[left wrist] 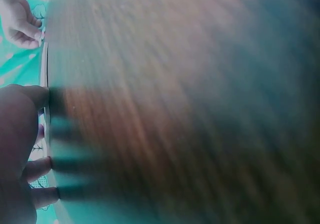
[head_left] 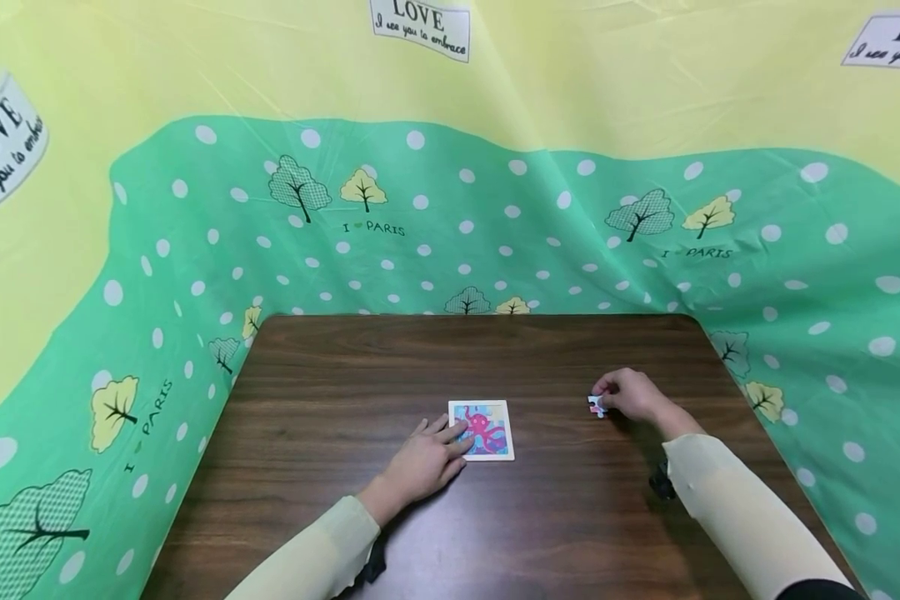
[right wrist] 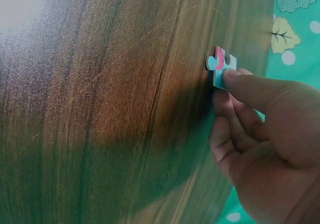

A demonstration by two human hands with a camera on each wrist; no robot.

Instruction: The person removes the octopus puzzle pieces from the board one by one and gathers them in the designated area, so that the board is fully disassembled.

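A small square jigsaw puzzle with a pink octopus picture lies in a white frame on the table. Near its upper right corner shows a pale patch in the picture. My left hand rests on the puzzle's left side, fingers spread over the frame and picture. Off to the right, my right hand pinches a loose jigsaw piece between thumb and fingers, close over the tabletop. That piece is light blue with a pink curve, one knob pointing left in the right wrist view.
The dark wood-grain table has rounded far corners. A green and yellow printed cloth hangs behind it and along both sides. Light glares off the tabletop in the right wrist view.
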